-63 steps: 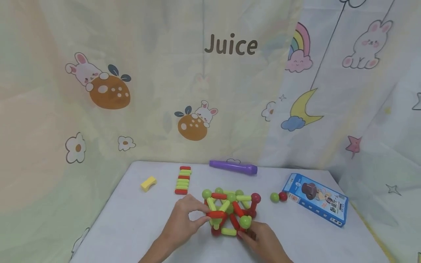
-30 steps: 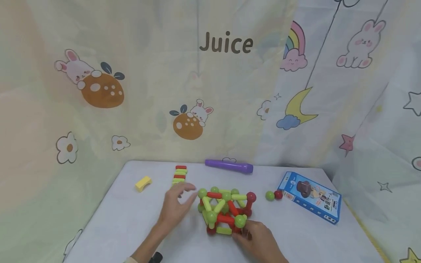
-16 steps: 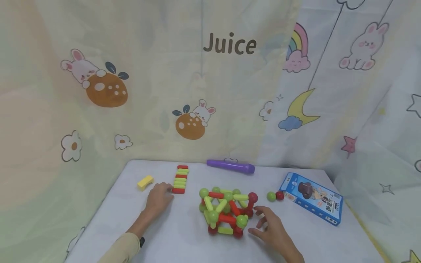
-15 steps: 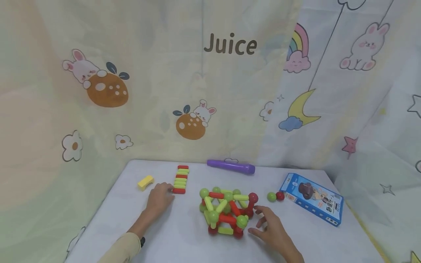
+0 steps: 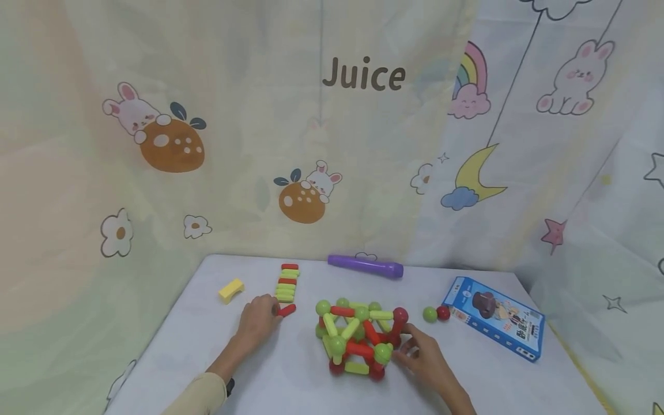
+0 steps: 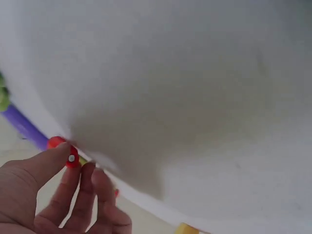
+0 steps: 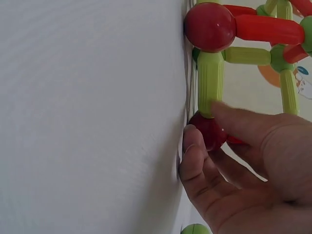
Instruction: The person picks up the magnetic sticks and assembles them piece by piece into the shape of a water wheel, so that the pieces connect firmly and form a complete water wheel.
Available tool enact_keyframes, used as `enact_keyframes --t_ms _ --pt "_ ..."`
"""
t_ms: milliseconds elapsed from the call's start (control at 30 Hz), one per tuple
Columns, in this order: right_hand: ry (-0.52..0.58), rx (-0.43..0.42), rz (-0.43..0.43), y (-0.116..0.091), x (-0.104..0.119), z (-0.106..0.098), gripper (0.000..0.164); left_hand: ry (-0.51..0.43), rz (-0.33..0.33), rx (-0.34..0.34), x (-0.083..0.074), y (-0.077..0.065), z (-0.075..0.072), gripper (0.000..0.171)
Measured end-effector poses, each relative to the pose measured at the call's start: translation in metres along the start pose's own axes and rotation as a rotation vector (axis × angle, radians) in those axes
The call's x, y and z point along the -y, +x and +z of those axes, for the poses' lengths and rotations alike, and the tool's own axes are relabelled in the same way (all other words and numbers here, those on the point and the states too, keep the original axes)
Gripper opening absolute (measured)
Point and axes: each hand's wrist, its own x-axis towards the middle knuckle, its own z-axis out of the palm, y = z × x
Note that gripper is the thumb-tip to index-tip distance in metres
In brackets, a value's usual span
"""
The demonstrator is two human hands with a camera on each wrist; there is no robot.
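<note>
My left hand (image 5: 259, 318) pinches a red magnetic stick (image 5: 287, 310) between thumb and fingers, just below the column of loose sticks. In the left wrist view, the end of this red stick (image 6: 72, 158) with its small metal tip shows at the thumb. A frame of red and green magnetic sticks and balls (image 5: 359, 349) stands mid-table. My right hand (image 5: 425, 357) is at its right side. In the right wrist view, thumb and fingers grip a lower red ball (image 7: 209, 134) of the frame, the thumb overlapping a green stick (image 7: 210, 83). The fingers partly hide that ball.
Several green and red sticks (image 5: 286, 286) lie in a column behind the left hand. A yellow block (image 5: 230, 290) sits to the left, a purple microphone-shaped toy (image 5: 365, 266) at the back. Loose green (image 5: 430, 314) and red balls (image 5: 443, 312) lie by a blue box (image 5: 495, 317).
My left hand let go of the frame, moved left to the stick column and took its nearest red stick, now turned askew. My right hand let go, drew back, then closed on the frame again.
</note>
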Motion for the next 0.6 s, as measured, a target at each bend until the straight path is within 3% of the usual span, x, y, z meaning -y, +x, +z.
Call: enact_keyframes --t_ms 133,233,400,500,600 --pt "-0.009 0.004 0.019 0.000 0.001 0.000 0.049 -0.177 -0.088 0.091 -0.013 -0.024 -0.007 0.016" --pt "-0.016 0.030 0.009 -0.001 0.001 -0.001 0.054 -0.301 -0.137 0.174 -0.027 -0.046 -0.011 0.017" --pt "-0.023 0.029 -0.029 -0.002 -0.001 0.000 0.057 -0.543 -0.160 0.289 -0.049 -0.076 -0.005 0.015" --pt "-0.030 0.002 -0.038 -0.001 -0.001 0.003 0.051 -0.643 -0.136 0.297 -0.060 -0.084 0.004 0.014" --pt "-0.032 -0.018 -0.029 -0.001 0.000 0.006 0.051 -0.642 -0.096 0.261 -0.067 -0.086 0.014 0.018"
